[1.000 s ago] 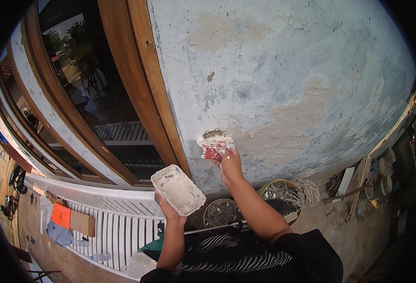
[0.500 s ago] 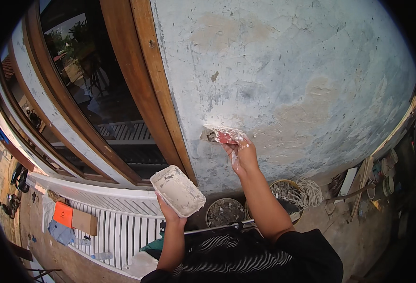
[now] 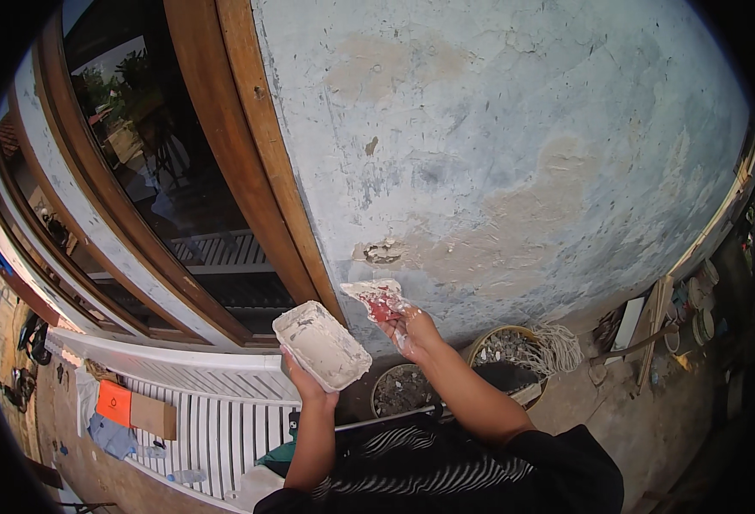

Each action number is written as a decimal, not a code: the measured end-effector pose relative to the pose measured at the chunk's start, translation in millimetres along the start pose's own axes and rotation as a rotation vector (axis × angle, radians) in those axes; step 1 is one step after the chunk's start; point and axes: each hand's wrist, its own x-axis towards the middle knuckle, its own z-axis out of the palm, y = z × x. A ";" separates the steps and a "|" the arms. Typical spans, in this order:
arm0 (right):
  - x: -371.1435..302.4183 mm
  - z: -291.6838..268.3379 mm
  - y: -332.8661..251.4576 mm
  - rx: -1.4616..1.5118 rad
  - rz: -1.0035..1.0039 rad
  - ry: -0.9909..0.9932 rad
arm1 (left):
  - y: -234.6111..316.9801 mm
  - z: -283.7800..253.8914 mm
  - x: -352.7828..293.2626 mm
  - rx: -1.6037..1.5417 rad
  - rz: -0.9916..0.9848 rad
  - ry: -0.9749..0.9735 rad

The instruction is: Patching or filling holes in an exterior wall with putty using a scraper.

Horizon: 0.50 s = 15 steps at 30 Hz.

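My left hand grips a rectangular tub from below; pale filler paste coats its inside and rim. To the right of the tub, my right hand is closed on a red scraper whose blade is smeared with the same paste. The scraper is apart from the wall, a little below a small dark hole in the plaster. White smears mark the right fingers. The pale blue wall has beige patches of filler around and right of the hole.
A brown wooden window frame borders the wall at left. Below it stands a white slatted bench with an orange box and a cardboard box. Rubble fills a bucket near my body; another basket holds rubble beside pale rope.
My right hand has drawn the scraper down and left, off the wall and toward the tub, uncovering the hole. The left hand keeps holding the tub in nearly the same place.
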 end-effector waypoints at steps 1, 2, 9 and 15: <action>4.9 1.3 2.0 0.028 -0.006 0.027 | 0.1 2.7 -1.1 -0.013 0.021 0.007; 9.2 4.6 2.2 0.055 -0.012 0.053 | 0.5 4.5 -0.8 -0.028 0.043 0.015; 34.6 33.4 -14.0 0.202 -0.150 0.116 | 7.0 5.5 -6.1 -0.065 0.049 0.052; 32.9 24.8 -44.2 0.414 -0.263 0.068 | 13.6 10.9 -10.3 -0.097 0.065 0.070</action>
